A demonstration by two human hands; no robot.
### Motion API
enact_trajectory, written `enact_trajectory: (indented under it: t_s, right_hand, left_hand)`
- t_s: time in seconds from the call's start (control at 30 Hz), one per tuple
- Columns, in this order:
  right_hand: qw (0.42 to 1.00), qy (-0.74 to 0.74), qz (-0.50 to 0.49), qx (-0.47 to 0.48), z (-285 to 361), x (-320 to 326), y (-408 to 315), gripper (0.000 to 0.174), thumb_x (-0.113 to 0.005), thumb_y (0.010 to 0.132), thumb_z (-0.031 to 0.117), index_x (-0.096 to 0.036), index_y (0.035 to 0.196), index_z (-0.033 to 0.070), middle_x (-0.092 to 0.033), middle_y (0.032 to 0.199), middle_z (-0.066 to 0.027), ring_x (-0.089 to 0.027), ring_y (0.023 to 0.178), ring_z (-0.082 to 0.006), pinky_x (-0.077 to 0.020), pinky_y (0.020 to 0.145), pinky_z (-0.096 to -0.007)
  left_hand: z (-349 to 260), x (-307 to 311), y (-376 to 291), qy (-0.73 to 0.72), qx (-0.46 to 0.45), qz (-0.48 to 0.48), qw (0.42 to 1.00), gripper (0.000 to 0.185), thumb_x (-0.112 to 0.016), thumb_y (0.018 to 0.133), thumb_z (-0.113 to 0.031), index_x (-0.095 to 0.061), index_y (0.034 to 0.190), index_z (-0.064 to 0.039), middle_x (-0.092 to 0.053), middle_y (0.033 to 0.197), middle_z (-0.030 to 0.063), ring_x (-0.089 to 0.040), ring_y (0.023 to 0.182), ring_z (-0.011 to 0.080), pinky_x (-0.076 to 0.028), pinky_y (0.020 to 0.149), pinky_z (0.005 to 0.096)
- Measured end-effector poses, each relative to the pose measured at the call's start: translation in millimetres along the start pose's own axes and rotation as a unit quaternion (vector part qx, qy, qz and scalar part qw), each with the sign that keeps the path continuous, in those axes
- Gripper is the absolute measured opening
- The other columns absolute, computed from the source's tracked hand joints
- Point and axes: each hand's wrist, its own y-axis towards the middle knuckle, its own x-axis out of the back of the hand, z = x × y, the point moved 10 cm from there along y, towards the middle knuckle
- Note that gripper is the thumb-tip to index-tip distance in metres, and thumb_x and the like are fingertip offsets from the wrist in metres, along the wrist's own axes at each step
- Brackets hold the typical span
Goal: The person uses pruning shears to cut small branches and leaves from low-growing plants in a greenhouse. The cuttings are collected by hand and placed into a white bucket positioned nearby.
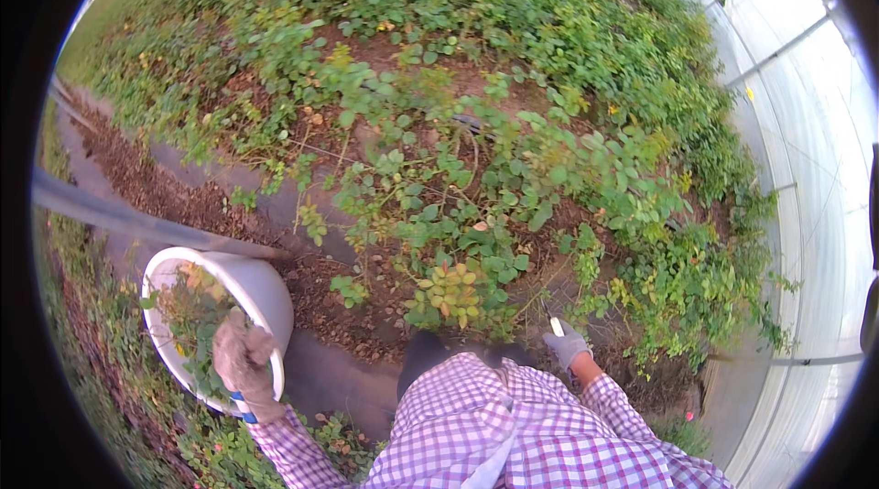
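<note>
My left hand (pixel 247 358), in a dirty pale work glove with a blue and white cuff, is at the near side of a white plastic bucket (pixel 271 290). It overlaps the bucket's mouth and rim. Whether the fingers grip the rim or cut stems is hard to tell. Leafy clippings (pixel 196 307), green and partly reddish, fill much of the bucket. On the other side, my right hand (pixel 568 346) wears a grey glove and holds a small white-handled tool (pixel 556 327). Its dark, narrow end points away from me towards low stems; the exact kind of tool is unclear.
Low, thorny-looking rose bushes (pixel 439 194) spread ahead over soil and dark ground sheet (pixel 336 379). A grey metal pole (pixel 158 224) slants from the left edge to behind the bucket. Translucent greenhouse film (pixel 817 228) on a metal frame walls the right side. More plants (pixel 226 451) grow behind the bucket.
</note>
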Motion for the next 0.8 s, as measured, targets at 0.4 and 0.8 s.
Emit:
enact_trajectory:
  t_s: [0.4,0.8]
  right_hand:
    - [0.998,0.039,-0.021,0.052,45,9,194,0.066,-0.07,0.085,0.041,-0.054,0.141,0.009,-0.068,0.122,-0.0233,-0.066,0.109,-0.0373,-0.0517,0.092,-0.0405]
    - [0.844,-0.502,0.158,0.107,150,-64,286,0.039,-0.052,0.101,0.031,-0.059,0.135,0.013,-0.068,0.121,-0.0146,-0.068,0.104,-0.0333,-0.0539,0.084,-0.0488]
  left_hand:
    - [287,-175,-272,0.274,0.204,0.404,0.849,0.018,-0.063,0.095,-0.022,-0.065,0.088,-0.005,-0.065,0.073,0.0084,-0.065,0.066,0.0216,-0.055,0.059,0.0325]
    - [362,-152,-372,0.06,0.665,0.072,0.741,0.024,-0.072,0.09,-0.011,-0.063,0.096,0.009,-0.071,0.087,0.0231,-0.072,0.07,0.0338,-0.064,0.064,0.0431]
